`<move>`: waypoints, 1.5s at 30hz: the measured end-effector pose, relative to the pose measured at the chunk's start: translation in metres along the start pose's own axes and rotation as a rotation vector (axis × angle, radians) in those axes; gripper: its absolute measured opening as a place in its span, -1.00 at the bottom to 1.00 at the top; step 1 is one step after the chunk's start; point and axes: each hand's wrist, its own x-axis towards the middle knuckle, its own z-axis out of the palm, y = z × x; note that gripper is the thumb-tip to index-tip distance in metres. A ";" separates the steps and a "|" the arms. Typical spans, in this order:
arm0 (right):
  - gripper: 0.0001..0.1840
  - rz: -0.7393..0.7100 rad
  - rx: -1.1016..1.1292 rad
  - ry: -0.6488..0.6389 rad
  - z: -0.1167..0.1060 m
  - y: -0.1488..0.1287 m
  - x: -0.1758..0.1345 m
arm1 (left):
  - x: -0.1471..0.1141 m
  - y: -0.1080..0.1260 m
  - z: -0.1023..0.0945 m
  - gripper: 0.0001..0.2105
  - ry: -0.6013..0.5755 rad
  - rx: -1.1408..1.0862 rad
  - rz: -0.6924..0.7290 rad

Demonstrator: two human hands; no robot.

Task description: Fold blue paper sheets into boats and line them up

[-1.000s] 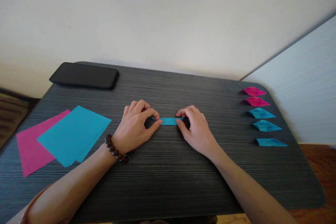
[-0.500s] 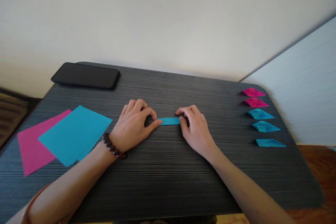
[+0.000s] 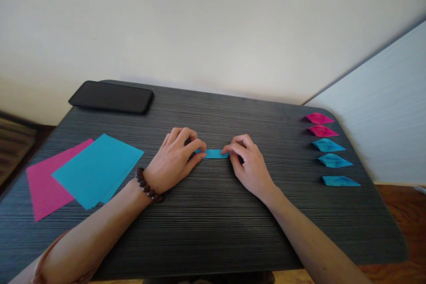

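Observation:
A narrow folded strip of blue paper [image 3: 213, 154] lies flat on the dark table between my hands. My left hand [image 3: 178, 153] pinches its left end between thumb and fingers; a bit of blue shows inside the pinch. At the opposite end my right hand [image 3: 248, 162] has its thumb and index finger closed on the strip. The strip's two ends are partly covered by my fingertips. A dark beaded bracelet [image 3: 146, 186] circles my left wrist.
Blue paper sheets [image 3: 96, 168] overlap a pink sheet [image 3: 41, 182] at left. A black phone-like slab [image 3: 111, 97] rests at the back left. Along the right side stand folded pink paper pieces [image 3: 319, 118] and folded blue paper pieces [image 3: 329, 145]. A wall borders the table [image 3: 213, 226] behind.
My left hand has shifted slightly right along the strip. My right index finger has come down onto the strip's right end. The view has moved a little.

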 end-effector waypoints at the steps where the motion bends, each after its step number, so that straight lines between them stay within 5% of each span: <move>1: -0.71 -0.019 -0.008 -0.005 0.000 0.001 0.000 | 0.000 0.000 0.001 -0.82 -0.011 -0.026 0.065; 4: -0.68 -0.067 -0.020 -0.026 -0.002 0.003 -0.001 | 0.001 -0.001 0.003 -0.78 -0.046 -0.082 0.177; 11: -0.65 -0.207 -0.005 -0.126 -0.010 0.009 0.000 | 0.002 -0.004 0.004 -0.77 0.006 -0.108 0.132; 21: -0.74 -0.225 0.006 -0.091 -0.007 0.007 0.001 | 0.002 0.000 0.007 -0.79 0.026 -0.194 0.185; 31: -0.79 -0.085 0.113 -0.036 -0.008 0.007 0.003 | 0.006 0.001 -0.002 -0.84 -0.028 -0.476 -0.137; 34: -0.83 -0.059 0.174 -0.065 -0.010 0.008 0.005 | 0.007 -0.002 -0.004 -0.83 -0.038 -0.524 -0.128; 45: -0.80 -0.097 0.075 -0.043 -0.004 0.008 0.004 | 0.005 -0.007 0.004 -0.83 0.009 -0.230 0.030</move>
